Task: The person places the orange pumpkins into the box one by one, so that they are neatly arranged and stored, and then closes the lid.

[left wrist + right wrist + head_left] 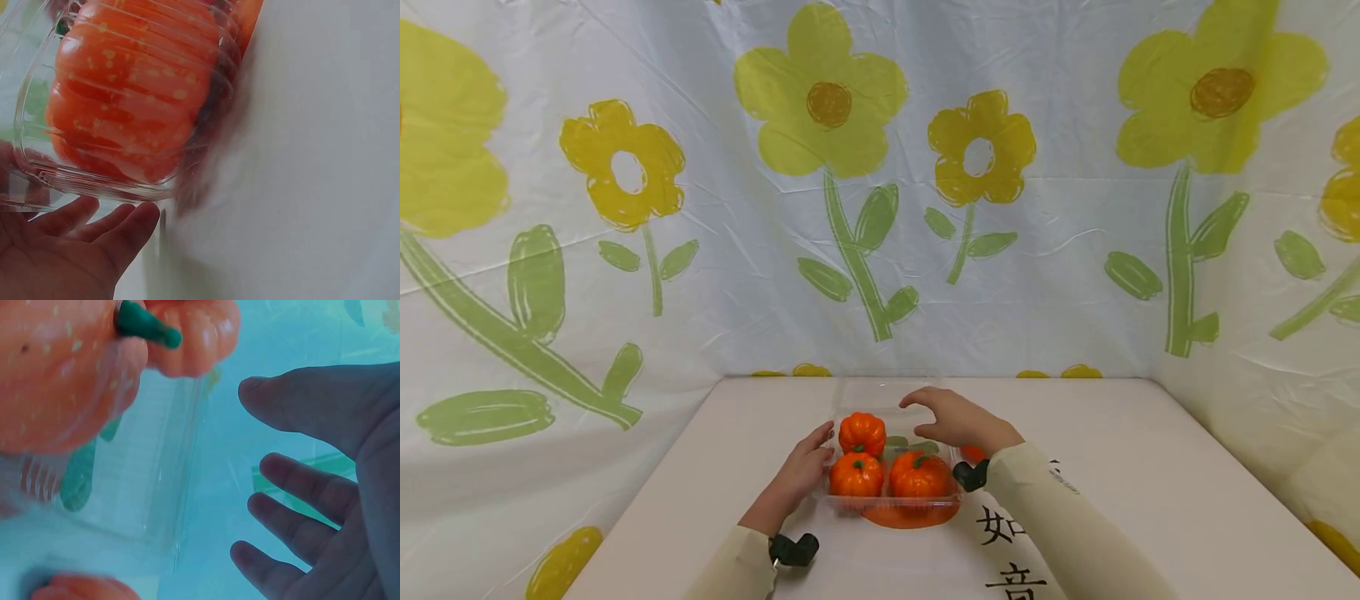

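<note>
The left hand (pixel 796 477), fingers loosely extended, lies along the left side of a clear box (pixel 891 502) on the table (pixel 700 483); inside, two front pumpkins (pixel 921 477), then a rear pumpkin (pixel 862 433); the right hand (pixel 961 420), relaxed, grips nothing near the right rear; beyond, flowered cloth (pixel 760 292)

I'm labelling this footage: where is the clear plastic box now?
In the head view, the clear plastic box sits low, near centre, right of the left hand, with three orange pumpkins inside.
</note>
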{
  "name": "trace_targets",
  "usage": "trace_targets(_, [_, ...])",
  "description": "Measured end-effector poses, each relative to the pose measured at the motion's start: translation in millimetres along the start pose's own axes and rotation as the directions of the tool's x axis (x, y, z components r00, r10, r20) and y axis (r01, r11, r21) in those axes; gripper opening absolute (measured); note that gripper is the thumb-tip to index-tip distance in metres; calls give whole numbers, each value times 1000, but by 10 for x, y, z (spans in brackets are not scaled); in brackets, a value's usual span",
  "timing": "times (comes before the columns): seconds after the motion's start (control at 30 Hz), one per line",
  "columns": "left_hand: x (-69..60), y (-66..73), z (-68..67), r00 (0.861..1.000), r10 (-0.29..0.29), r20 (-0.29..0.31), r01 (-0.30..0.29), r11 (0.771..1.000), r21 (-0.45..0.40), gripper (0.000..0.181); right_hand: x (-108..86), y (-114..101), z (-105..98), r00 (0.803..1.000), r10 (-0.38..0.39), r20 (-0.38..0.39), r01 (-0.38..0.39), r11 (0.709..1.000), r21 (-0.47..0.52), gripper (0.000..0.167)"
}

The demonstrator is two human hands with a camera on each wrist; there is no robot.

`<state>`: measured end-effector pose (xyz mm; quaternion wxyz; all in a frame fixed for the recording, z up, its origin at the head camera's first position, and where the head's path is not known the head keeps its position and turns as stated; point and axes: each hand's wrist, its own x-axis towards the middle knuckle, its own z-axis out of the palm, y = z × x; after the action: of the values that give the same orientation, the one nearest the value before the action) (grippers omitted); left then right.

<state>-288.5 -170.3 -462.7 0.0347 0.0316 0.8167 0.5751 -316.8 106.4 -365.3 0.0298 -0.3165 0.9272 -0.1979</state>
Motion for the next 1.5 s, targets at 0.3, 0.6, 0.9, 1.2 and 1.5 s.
trace_targets(0.3, [-13,0,4,1000,-2,4,2,1000,-9,55,-112,190,-59,999,26,-31,-26,999,24,40])
trace_targets(0.6, [-25,5,11,1000,-1,1,1,1000,-3,55,-228,413,-55,994,79,-75,-74,995,71,39])
trace_targets(0.9, [-11,-2,7,1000,-7,-8,7,1000,7,55,-328,611,-56,985,126,-116,-110,985,135,43])
trace_targets(1.2, [-21,29,3,1000,2,-5,-2,1000,-4,55,-436,759,-33,973,182,-140,-158,974,164,54])
trace_targets(1.5, [-24,45,13,1000,-5,-6,5,1000,3,55,-512,919,25,958,250,-140,-218,952,213,67])
